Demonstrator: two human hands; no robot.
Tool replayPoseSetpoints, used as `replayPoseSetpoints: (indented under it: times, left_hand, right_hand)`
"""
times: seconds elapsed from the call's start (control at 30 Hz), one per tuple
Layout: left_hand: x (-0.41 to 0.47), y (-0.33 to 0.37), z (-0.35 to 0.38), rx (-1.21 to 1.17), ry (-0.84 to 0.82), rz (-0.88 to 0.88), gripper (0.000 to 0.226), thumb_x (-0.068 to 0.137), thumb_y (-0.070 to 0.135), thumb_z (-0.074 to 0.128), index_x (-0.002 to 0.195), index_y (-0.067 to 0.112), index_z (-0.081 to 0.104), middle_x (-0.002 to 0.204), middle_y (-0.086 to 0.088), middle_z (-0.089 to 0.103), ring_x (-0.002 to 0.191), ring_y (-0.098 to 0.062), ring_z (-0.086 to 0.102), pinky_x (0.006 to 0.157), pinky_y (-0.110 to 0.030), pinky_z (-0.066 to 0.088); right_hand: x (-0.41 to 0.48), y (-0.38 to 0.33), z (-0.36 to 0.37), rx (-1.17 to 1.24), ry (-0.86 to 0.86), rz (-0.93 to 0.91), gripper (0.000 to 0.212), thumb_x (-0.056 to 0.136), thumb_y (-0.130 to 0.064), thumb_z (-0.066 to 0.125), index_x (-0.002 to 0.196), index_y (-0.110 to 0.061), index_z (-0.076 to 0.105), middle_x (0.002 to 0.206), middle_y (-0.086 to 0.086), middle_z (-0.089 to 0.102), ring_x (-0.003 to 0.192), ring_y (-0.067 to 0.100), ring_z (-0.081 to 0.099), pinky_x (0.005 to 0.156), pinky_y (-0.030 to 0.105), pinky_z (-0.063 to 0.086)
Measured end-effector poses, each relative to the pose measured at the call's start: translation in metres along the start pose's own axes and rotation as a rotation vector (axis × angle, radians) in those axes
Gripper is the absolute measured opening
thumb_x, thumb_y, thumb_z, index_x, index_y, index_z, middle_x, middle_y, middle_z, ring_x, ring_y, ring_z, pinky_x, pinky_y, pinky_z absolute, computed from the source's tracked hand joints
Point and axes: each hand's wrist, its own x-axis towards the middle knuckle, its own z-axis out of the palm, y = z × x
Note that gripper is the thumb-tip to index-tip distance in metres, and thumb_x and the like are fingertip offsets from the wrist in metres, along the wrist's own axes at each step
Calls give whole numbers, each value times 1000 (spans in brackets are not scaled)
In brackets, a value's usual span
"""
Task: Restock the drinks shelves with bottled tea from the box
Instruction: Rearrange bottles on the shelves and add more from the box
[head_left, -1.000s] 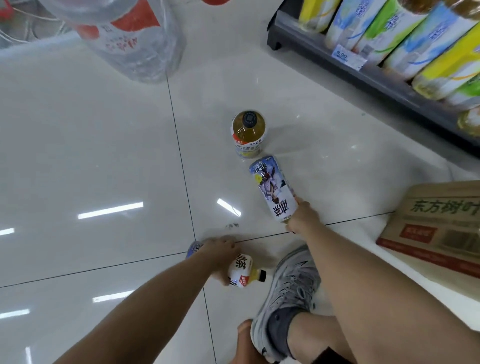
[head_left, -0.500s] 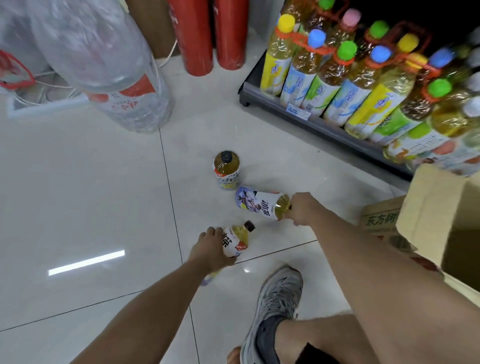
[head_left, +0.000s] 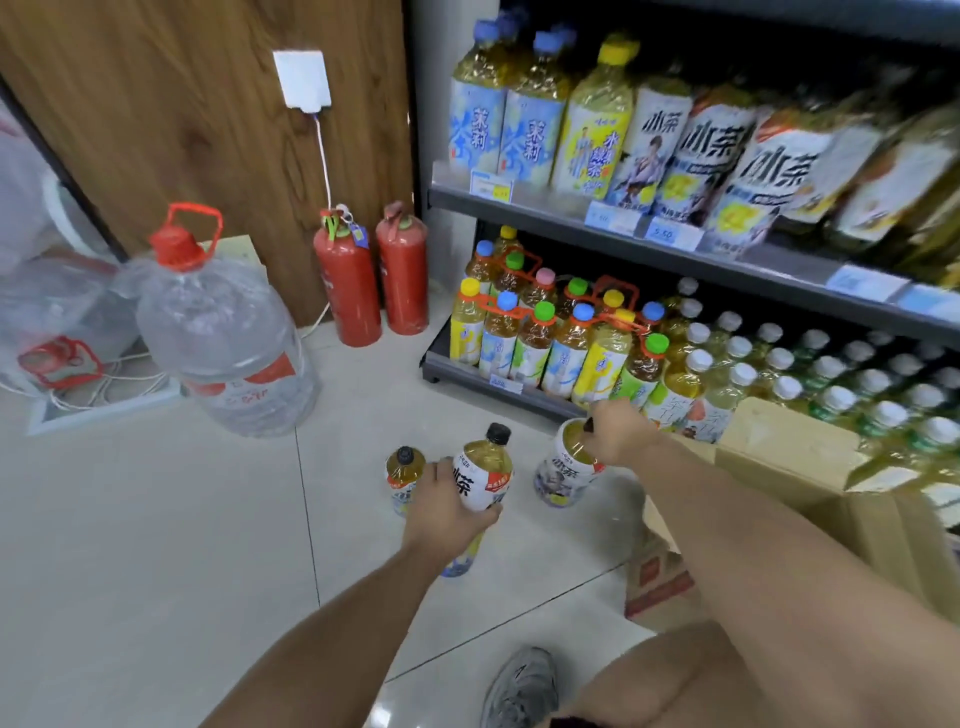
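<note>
- A white-labelled tea bottle (head_left: 482, 475) is being gripped round its middle by the left hand (head_left: 441, 512), with the fingers curled about the label. It is being held tilted over the floor (head_left: 156, 519), black cap pointing up and away.
- A second tea bottle (head_left: 566, 470) is being held just to the right of it. Its neck is being clasped by the right hand (head_left: 621, 439), fingers closed round the top. Whether its base is touching the floor cannot be told.
- A third tea bottle (head_left: 404, 475) is being shown standing upright on the floor, just beside the left hand.
- The cardboard box (head_left: 810, 467) is being shown open at the right, beyond the right forearm and near the lower shelf (head_left: 498, 387).
- That lower shelf is being shown packed with coloured-cap bottles at the left and white-cap bottles further right. Large tea bottles are being displayed on the upper shelf (head_left: 561, 205).
- A big water jug (head_left: 228, 343) with a red cap is being shown standing well to the left. Two red fire extinguishers (head_left: 348, 291) are being shown against the wooden wall, between the jug and the shelves.
- A grey shoe (head_left: 522, 686) is being caught at the bottom edge.
</note>
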Motion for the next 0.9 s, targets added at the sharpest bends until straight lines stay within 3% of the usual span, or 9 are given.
replayPoseSetpoints:
  times: [0.1,0.23,0.37,0.57,0.7,0.9]
  left_hand:
    - [5,60,-25,19,53,90,76,62,60,78,119,17,51,110,-1,48,107,-20,49,94,-33,46]
    - [3,140,-58,-51,164,236,83,59,66,72,124,17,51,114,-1,48,114,-20,47,98,-31,44]
    - [13,217,-87,-136,255,343,85,58,67,71,126,22,50,115,4,56,113,-17,50,95,-32,46]
    - [53,311,-116,-251,237,415,79,60,59,79,122,24,44,109,2,62,100,-17,61,80,-32,53]
    - [99,351,-117,-358,212,459,90,68,45,86,139,19,37,126,0,57,110,-16,58,88,-25,48]
    - [178,378,-102,-476,285,419,89,64,52,86,133,25,38,125,3,57,115,-17,58,99,-38,53]
  right_hand:
    - [-30,23,-56,123,189,27,24,89,-20,54,68,-8,52,73,11,57,69,27,56,53,29,40]
    - [-73,50,-137,193,347,55,22,87,-23,56,73,-6,54,73,11,57,65,26,54,51,28,38]
    - [-105,73,-212,220,506,74,38,94,-32,55,64,-12,42,56,4,43,48,18,38,39,27,25]
    - [-115,104,-303,228,646,68,23,99,-32,54,93,-11,48,80,9,56,65,22,49,50,32,37]
    - [-85,117,-329,186,758,10,21,99,-29,55,110,-12,55,100,9,58,89,28,56,72,37,47]
    - [-13,130,-323,115,821,-67,27,102,-26,50,125,-13,50,112,9,54,95,32,60,75,40,50]
